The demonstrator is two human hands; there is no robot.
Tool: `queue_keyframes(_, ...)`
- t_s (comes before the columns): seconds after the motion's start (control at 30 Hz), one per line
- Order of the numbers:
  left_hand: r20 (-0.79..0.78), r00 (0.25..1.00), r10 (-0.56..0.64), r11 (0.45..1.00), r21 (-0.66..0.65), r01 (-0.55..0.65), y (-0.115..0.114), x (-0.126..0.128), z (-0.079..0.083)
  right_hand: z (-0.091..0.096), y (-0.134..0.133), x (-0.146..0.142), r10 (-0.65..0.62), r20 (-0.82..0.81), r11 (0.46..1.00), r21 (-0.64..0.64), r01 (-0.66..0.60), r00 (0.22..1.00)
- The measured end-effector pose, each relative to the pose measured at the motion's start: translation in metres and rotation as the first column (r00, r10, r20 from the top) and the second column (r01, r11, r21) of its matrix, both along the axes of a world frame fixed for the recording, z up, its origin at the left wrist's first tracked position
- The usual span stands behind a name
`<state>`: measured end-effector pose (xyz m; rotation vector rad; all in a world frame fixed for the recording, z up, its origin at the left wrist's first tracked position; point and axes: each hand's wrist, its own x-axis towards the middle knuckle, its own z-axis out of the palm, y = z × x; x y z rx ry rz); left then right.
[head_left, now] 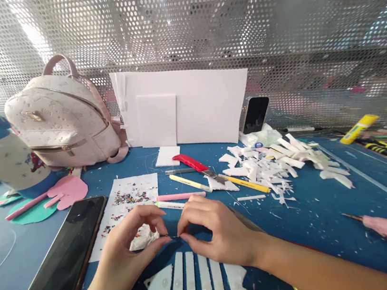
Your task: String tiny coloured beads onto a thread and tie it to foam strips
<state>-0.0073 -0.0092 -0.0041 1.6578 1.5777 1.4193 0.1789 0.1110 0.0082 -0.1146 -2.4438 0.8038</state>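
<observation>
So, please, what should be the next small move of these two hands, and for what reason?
Perhaps ease both the left hand and right hand down toward the long white foam-like strips lying close by. Their fingertips pinch close together, seemingly on a thin thing too small to identify, and clear round droplets sit on some strips.

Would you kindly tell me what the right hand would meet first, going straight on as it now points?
Probably the left hand, across a small gap that a thin piece seems to span, though depth is unclear.
</observation>
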Motion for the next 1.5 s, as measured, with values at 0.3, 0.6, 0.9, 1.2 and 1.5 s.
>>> queue_keyframes(0.3, -0.004, 1.000, -0.003, 1.000, 0.010, 0.003, 0.0005, -0.0003, -0.0007, -0.0003, 0.0003, -0.0007, 0.008, -0.015, 1.000, -0.004, -0.008, 1.000)
queue_keyframes(0.6, 0.056, 0.998, 0.001, 1.000, -0.013, 0.000, 0.0004, 0.0059, 0.0028, -0.0017, -0.0004, -0.0007, 0.003, -0.026, 1.000, -0.006, -0.003, 1.000)
queue_keyframes(0.9, -0.003, 0.999, -0.047, 0.999, -0.012, 0.047, 0.0007, 0.0027, 0.0002, -0.0018, -0.0004, -0.0016, 0.009, -0.011, 0.999, 0.038, -0.009, 1.000)
queue_keyframes(1.2, -0.113, 0.989, -0.092, 0.995, -0.052, 0.086, 0.0011, 0.0003, 0.0037, 0.0003, -0.0018, -0.0017, 0.024, 0.000, 0.998, 0.056, -0.023, 1.000)
queue_keyframes(1.5, -0.198, 0.970, -0.141, 0.990, -0.025, 0.139, 0.0016, -0.0033, 0.0080, 0.0011, -0.0021, -0.0012, 0.029, -0.015, 0.999, 0.040, -0.028, 0.999)
